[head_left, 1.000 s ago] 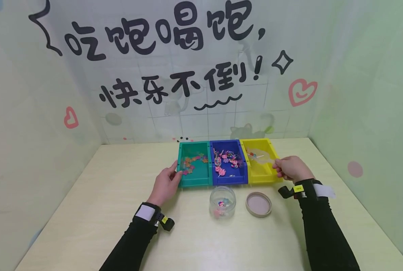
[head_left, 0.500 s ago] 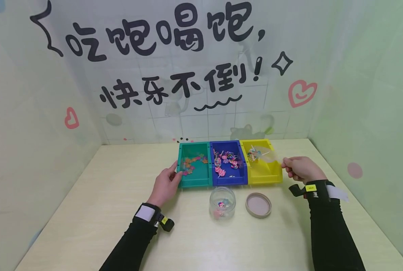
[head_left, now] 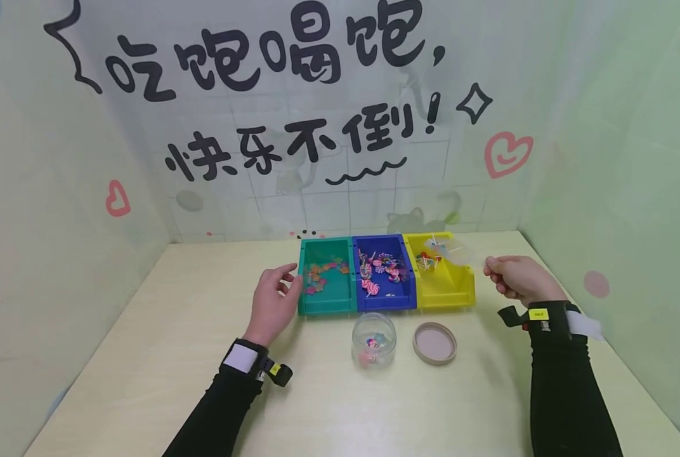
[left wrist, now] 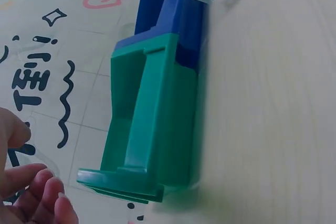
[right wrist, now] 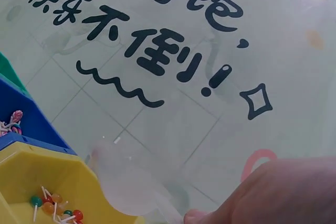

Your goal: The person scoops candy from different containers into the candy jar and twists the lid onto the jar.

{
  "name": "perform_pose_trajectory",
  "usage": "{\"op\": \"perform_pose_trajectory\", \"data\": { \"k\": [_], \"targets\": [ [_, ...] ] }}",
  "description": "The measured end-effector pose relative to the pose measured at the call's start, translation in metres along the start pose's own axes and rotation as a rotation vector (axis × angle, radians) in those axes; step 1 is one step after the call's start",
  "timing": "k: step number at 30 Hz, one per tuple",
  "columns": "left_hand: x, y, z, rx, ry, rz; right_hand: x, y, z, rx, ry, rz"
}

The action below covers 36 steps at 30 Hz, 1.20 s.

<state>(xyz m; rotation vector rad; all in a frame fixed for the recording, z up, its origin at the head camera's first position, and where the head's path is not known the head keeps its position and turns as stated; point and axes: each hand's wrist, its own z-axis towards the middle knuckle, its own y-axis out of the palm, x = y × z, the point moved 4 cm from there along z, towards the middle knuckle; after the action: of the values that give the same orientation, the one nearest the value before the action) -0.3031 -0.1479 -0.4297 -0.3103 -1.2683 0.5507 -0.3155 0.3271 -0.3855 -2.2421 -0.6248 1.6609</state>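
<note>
My right hand pinches the handle of a translucent spoon. Its bowl hovers over the right side of the yellow bin, with a few small white-stick pieces in it. More toy lollipops with coloured ball heads lie inside that bin. Beside the teal bin is my left hand, fingers loosely bent and holding nothing. In the left wrist view its fingertips are apart from the bin's wall. Star-like pieces lie in the teal bin, and swirled lollipop charms in the blue bin.
In front of the joined bins stands a clear jar with a few small pieces at its bottom. A round lid lies to its right on the pale wooden table. A printed backdrop rises behind the bins.
The right hand has drawn the spoon up and right from within the yellow bin, carrying small pieces. The left hand has let go of the teal bin's side.
</note>
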Motion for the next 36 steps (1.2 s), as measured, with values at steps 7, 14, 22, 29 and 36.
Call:
{"op": "perform_pose_trajectory", "data": {
  "k": [7,14,22,29,36],
  "targets": [
    [0.023,-0.002,-0.006,-0.052,0.064,-0.087,-0.013,-0.008,-0.013,-0.023,-0.062,-0.004],
    [0.039,0.007,-0.015,-0.126,0.104,-0.115,-0.03,-0.012,-0.035,-0.04,-0.093,-0.008],
    [0.044,0.02,-0.022,-0.235,0.15,-0.156,-0.047,-0.011,-0.053,-0.052,-0.121,0.011],
    [0.044,0.036,-0.031,-0.398,0.152,-0.204,-0.056,-0.009,-0.063,-0.081,-0.127,0.041],
    [0.038,0.059,-0.041,-0.565,0.143,-0.149,-0.061,-0.004,-0.067,-0.107,-0.145,0.024]
  ]
}}
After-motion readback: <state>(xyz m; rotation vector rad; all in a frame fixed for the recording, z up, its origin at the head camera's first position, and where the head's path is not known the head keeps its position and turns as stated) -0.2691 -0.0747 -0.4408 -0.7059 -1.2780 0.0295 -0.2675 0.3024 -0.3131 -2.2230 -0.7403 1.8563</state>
